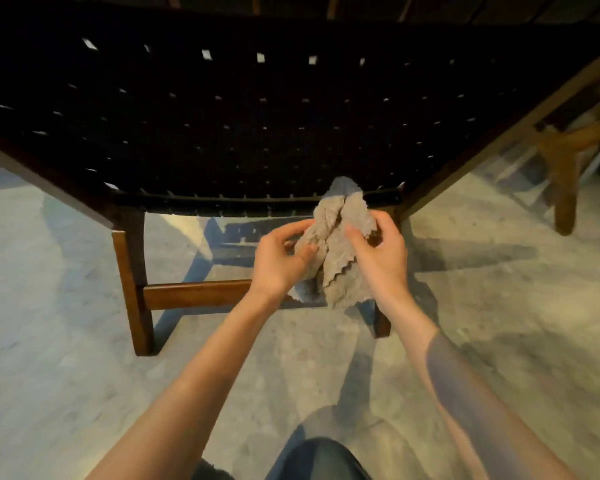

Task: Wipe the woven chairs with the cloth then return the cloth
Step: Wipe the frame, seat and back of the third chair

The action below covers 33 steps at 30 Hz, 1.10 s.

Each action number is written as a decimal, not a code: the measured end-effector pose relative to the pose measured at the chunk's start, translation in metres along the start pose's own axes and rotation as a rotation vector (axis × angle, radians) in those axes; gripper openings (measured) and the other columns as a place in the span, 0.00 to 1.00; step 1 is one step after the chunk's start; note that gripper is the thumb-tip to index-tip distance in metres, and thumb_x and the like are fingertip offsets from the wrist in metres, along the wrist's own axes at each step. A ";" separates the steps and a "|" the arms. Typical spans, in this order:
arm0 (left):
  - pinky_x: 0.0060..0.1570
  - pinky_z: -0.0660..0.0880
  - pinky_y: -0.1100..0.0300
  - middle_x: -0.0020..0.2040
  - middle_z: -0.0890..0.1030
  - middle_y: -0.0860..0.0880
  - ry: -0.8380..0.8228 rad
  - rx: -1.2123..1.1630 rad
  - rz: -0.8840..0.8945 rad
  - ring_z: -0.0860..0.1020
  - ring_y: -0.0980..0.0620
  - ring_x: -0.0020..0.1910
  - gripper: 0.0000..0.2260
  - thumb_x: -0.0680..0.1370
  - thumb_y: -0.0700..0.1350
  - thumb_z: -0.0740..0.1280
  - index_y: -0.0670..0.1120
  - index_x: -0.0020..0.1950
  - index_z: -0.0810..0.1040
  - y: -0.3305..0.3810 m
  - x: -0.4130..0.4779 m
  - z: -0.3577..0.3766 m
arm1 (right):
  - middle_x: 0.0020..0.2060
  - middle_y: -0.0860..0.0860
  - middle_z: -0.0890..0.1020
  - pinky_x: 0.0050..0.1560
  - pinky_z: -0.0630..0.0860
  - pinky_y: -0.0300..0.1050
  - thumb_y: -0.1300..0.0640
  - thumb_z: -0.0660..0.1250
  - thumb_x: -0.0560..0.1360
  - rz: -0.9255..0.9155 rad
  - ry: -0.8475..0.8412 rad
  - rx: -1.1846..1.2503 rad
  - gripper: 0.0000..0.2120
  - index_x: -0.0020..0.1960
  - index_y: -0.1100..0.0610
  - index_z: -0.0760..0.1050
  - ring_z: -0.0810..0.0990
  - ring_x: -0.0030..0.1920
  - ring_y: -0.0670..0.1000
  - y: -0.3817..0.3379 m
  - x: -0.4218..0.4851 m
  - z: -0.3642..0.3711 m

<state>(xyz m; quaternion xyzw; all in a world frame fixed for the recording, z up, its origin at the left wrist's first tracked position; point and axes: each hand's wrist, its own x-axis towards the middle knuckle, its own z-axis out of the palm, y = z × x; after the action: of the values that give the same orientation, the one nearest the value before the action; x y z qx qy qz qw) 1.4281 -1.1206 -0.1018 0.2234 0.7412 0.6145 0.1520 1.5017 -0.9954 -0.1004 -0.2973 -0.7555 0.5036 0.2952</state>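
Note:
A black woven chair on a dark wooden frame fills the upper half of the head view. In front of its front rail hangs a crumpled grey-beige cloth with a zigzag edge. My left hand pinches the cloth's left fold between thumb and fingers. My right hand grips its right side, fingers curled over the fabric. Both hands hold the cloth in the air just below the seat's front edge; the cloth's top tip overlaps the weave.
A second wooden chair stands at the right edge. The chair's front legs and low crossbar rest on a pale concrete floor. My knee shows at the bottom centre.

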 end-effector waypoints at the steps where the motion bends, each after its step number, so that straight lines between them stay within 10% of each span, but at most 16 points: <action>1: 0.53 0.76 0.61 0.49 0.79 0.59 0.002 0.017 0.028 0.76 0.62 0.50 0.13 0.76 0.38 0.68 0.50 0.59 0.79 -0.004 0.003 0.004 | 0.45 0.41 0.80 0.46 0.77 0.37 0.54 0.68 0.76 -0.012 -0.003 0.010 0.09 0.56 0.49 0.74 0.79 0.46 0.39 0.007 0.002 -0.004; 13: 0.42 0.69 0.69 0.38 0.78 0.58 0.162 0.347 0.474 0.75 0.63 0.39 0.04 0.76 0.46 0.69 0.52 0.49 0.82 0.085 0.024 0.064 | 0.37 0.48 0.78 0.29 0.69 0.45 0.55 0.63 0.79 -0.318 0.225 -0.097 0.06 0.50 0.44 0.69 0.74 0.32 0.46 -0.030 0.031 -0.132; 17: 0.31 0.69 0.74 0.33 0.75 0.54 0.079 0.192 0.371 0.74 0.66 0.30 0.06 0.79 0.46 0.65 0.50 0.55 0.76 0.119 0.029 0.094 | 0.52 0.47 0.73 0.46 0.68 0.34 0.54 0.65 0.78 -0.413 0.239 -0.249 0.10 0.59 0.52 0.75 0.71 0.46 0.40 -0.055 0.047 -0.169; 21: 0.42 0.79 0.66 0.49 0.78 0.52 -0.189 -0.105 0.126 0.78 0.59 0.44 0.17 0.80 0.53 0.62 0.50 0.67 0.71 0.135 0.029 0.109 | 0.51 0.49 0.74 0.51 0.64 0.34 0.56 0.67 0.77 -0.528 0.200 -0.433 0.10 0.58 0.52 0.79 0.70 0.53 0.46 -0.064 0.047 -0.186; 24: 0.51 0.74 0.60 0.49 0.71 0.55 -0.169 0.269 0.435 0.72 0.54 0.48 0.20 0.80 0.49 0.63 0.62 0.70 0.64 0.143 0.040 0.102 | 0.51 0.50 0.79 0.46 0.62 0.32 0.65 0.62 0.77 -0.575 0.032 -0.453 0.14 0.58 0.52 0.78 0.72 0.52 0.47 -0.062 0.050 -0.195; 33: 0.71 0.58 0.43 0.71 0.60 0.58 -0.640 0.618 0.341 0.55 0.47 0.72 0.10 0.72 0.63 0.68 0.76 0.50 0.70 0.133 0.061 0.115 | 0.48 0.48 0.78 0.53 0.68 0.41 0.67 0.60 0.74 -0.475 0.046 -0.298 0.23 0.41 0.38 0.74 0.73 0.52 0.50 -0.068 0.061 -0.211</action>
<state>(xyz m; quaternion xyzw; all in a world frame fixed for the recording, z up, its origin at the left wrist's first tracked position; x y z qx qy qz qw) 1.4524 -0.9730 0.0083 0.5548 0.7578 0.2818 0.1963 1.6089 -0.8474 0.0396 -0.1636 -0.8627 0.2969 0.3752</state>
